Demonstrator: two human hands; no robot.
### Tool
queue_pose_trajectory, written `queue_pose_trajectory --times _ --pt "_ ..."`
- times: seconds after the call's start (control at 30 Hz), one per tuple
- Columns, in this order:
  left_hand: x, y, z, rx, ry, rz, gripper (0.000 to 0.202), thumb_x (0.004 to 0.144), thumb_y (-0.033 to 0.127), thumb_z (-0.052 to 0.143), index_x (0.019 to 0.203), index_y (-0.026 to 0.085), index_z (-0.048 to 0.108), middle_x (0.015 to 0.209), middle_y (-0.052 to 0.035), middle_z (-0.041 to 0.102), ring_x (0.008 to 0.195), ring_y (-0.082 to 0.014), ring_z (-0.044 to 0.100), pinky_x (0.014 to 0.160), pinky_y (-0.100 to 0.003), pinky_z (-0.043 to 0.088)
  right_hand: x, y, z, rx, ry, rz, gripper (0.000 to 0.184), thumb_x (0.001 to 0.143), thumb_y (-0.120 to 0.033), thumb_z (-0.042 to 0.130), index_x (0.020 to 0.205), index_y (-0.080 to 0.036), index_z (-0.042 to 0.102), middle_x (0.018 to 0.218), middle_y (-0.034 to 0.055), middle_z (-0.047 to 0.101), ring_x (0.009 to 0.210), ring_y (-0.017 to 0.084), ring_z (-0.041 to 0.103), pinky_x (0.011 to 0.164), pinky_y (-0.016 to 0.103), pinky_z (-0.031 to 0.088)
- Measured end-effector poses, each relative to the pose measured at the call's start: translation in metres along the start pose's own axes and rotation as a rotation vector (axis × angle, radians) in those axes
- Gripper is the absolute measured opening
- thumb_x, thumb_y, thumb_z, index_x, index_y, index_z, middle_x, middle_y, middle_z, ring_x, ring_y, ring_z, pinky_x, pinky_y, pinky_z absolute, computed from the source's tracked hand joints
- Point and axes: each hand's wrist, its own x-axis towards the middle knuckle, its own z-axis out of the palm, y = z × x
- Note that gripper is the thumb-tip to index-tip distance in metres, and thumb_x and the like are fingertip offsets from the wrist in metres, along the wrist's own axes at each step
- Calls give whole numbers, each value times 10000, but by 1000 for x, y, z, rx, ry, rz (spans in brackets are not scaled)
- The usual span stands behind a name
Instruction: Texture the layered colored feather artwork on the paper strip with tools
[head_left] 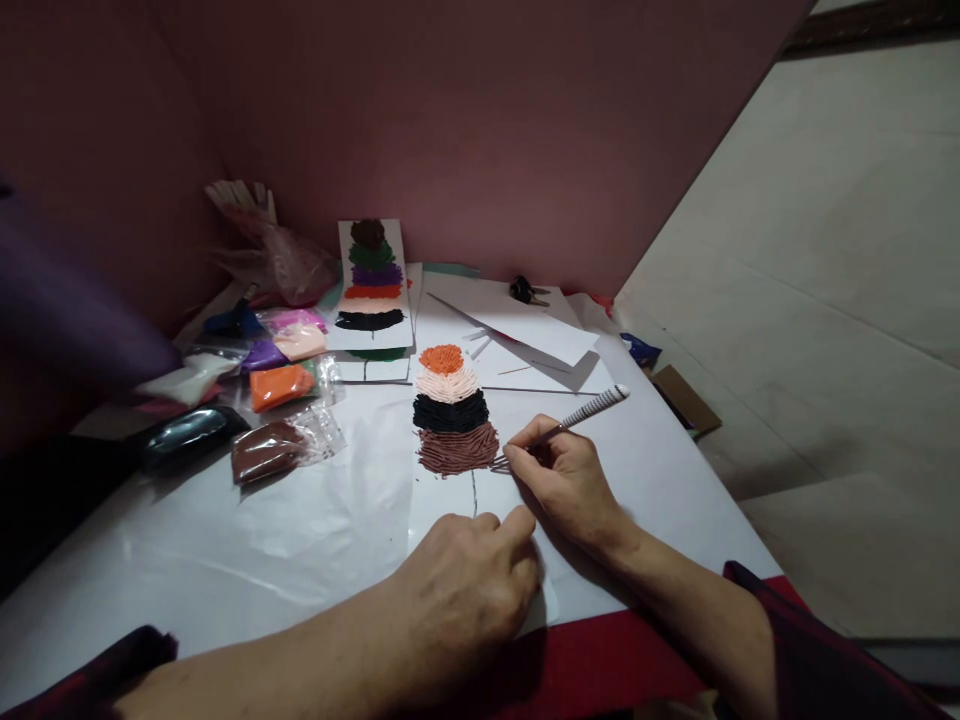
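Left to right: on white card, the ridged brown clay; nearer me, my left hand, fingers curled, any hold hidden; my right hand, fingers pinching a striped tool at the clay's edge, where light, even strokes should serve.

At my twelve o'clock I see black-headed keys before a dusky pink wall; at one, a blue wrapper near brown cardboard; towards two, pale floor tiles; near ten, a blurred purple shape.
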Motion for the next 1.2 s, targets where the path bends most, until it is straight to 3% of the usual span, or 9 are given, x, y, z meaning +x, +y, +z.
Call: queue_pose_trajectory --times 0.43,0.7,0.97,1.2 --pt "-2 1 0 -11 30 -5 143 830 79 494 806 150 616 787 -71 598 507 -187 527 366 -314 356 5 -1 -3 -94 63 44 125 777 -167 575 658 -192 547 563 -25 537 505 113 470 499 264 390" --pt "-1 1 -3 9 -39 -12 110 832 98 525 852 153 617 817 -73 609 527 -183 538 377 -297 366 3 4 -2 53 146 72 168 792 -210 632 675 -211 512 514 -61 473 450 101 434 417 232 336" --pt "-1 2 -2 11 -32 -7 134 834 86 489 824 157 603 811 -71 586 535 -189 527 372 -311 343 2 2 3 93 29 27 141 815 -197 623 691 -181 557 578 -49 499 509 86 431 466 221 349" --pt "-1 2 -1 23 14 -10 140 840 82 488 795 161 595 790 -65 589 520 -179 518 373 -313 305 3 4 4 89 7 11 156 822 -190 621 687 -182 544 591 -51 486 518 85 417 472 224 345"
